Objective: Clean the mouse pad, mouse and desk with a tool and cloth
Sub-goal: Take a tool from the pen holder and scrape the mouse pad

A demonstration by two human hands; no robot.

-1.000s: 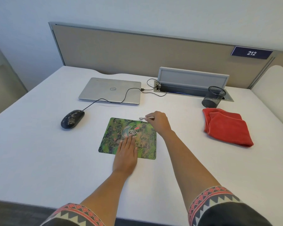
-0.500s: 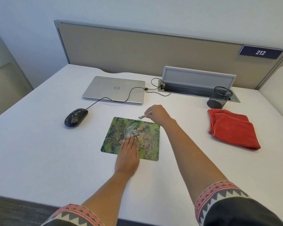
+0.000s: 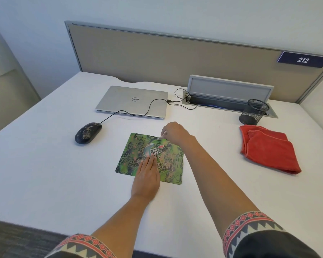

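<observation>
Scraping seems underway: left hand (image 3: 146, 176) flat on the mouse pad (image 3: 131, 155) at six o'clock, right hand (image 3: 175, 134) pinching the tool (image 3: 160, 138) at one, steady strokes next.

The white desk (image 3: 45, 174) is carrying 5 items. A closed silver laptop (image 3: 131, 101) is lying at the rear centre. A black mouse (image 3: 88, 133), speckled with debris, is sitting left of centre, and its cable (image 3: 110, 117) is running across the laptop lid toward the open cable port (image 3: 222, 104). A green mouse pad (image 3: 127, 161) is lying flat at centre. A folded red cloth (image 3: 268, 149) is resting at the right, with a black mesh cup (image 3: 254, 112) standing upright just behind it.
</observation>
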